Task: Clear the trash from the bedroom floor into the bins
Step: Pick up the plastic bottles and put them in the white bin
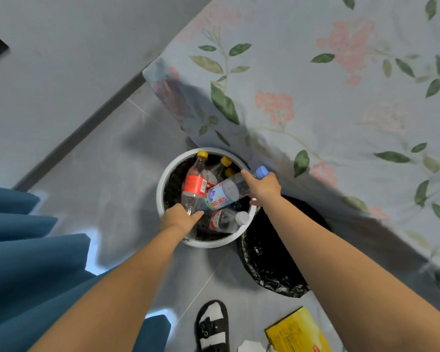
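Note:
A white round bin (163, 196) with a black liner stands on the grey floor and holds several plastic bottles. My right hand (263, 188) grips a clear bottle with a blue cap (226, 191) near its neck, lying across the bin's top. My left hand (182, 217) reaches into the bin and holds the base of a red-labelled bottle with a yellow cap (194, 185). A white-capped bottle (225, 221) lies at the bin's near side. A second bin with a black bag (269, 265) stands to the right, partly behind my right arm.
A bed with a floral sheet (328, 97) fills the right and overhangs the bins. Blue curtains (31, 250) hang at the left. A yellow box (297, 331), a white scrap (249, 346) and my sandalled foot (212, 326) are on the floor near the bottom.

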